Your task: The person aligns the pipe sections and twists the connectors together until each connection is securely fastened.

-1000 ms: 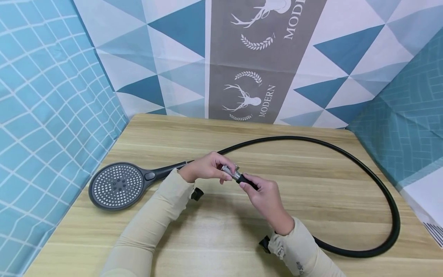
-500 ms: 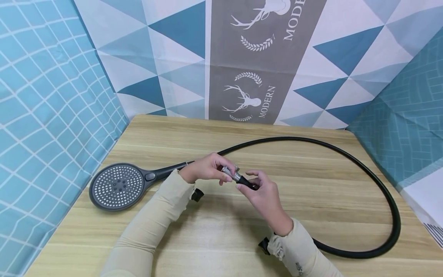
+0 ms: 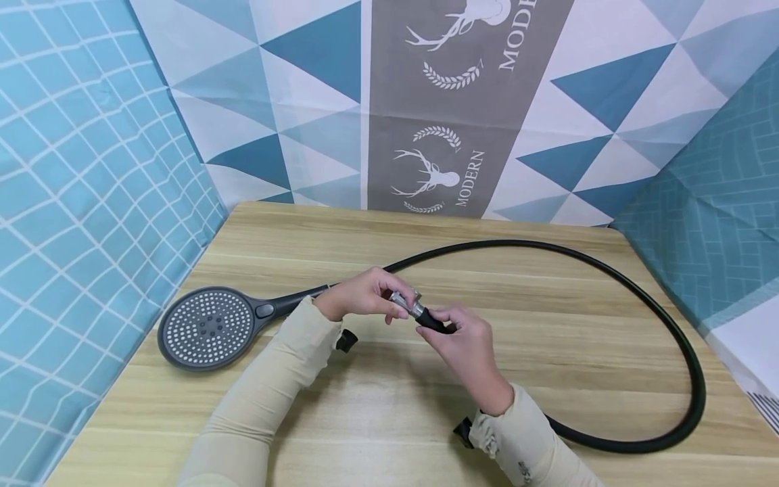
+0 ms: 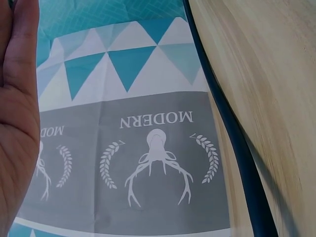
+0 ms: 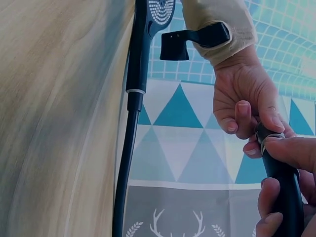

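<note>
A grey hand shower [image 3: 207, 328] lies face up at the left of the wooden table, joined to a long black hose [image 3: 511, 243] that loops round to the right. My left hand [image 3: 365, 294] pinches a small silvery metal fitting [image 3: 398, 300] above the table. Against the fitting sits the black sleeved hose end [image 3: 433, 321], which my right hand [image 3: 467, 343] grips between thumb and fingers. In the right wrist view the left hand [image 5: 244, 94] meets the black sleeve [image 5: 284, 192] at its tip. Only the palm side of the left hand [image 4: 19, 128] appears in the left wrist view.
The table [image 3: 377, 412] ends at the back against a patterned wall covering [image 3: 322, 101]. Blue tile-print sheets [image 3: 91, 169] stand along the left, with a teal one [image 3: 718, 196] at the right. Black wrist-worn mounts [image 3: 347, 341] stick out beside both sleeves.
Half a second ago my right fingers were lifted off the hose end, with the thumb near it. Now they are closed round it again. The left hand stays in place on the fitting.
</note>
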### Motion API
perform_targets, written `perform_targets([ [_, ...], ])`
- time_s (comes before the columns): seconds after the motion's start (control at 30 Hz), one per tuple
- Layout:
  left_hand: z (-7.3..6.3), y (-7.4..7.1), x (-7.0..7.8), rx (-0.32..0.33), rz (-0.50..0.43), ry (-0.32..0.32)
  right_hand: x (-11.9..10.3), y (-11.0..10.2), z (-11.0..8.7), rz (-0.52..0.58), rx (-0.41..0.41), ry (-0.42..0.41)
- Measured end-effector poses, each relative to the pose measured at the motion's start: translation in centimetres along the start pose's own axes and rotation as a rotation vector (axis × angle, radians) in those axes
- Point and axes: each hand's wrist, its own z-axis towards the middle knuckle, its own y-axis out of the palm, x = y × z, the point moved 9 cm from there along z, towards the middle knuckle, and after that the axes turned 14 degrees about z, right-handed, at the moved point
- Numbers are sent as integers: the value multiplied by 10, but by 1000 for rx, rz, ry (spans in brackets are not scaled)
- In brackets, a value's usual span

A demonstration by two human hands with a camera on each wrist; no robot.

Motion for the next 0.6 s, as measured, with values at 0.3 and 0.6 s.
perform_targets([
  [0.3, -2, -1, 1, 11, 21, -8, -5, 1, 1, 32, 6, -51],
  [0.6, -4, -3, 0, 2, 40, -9, -6, 4, 3, 67, -20, -25],
])
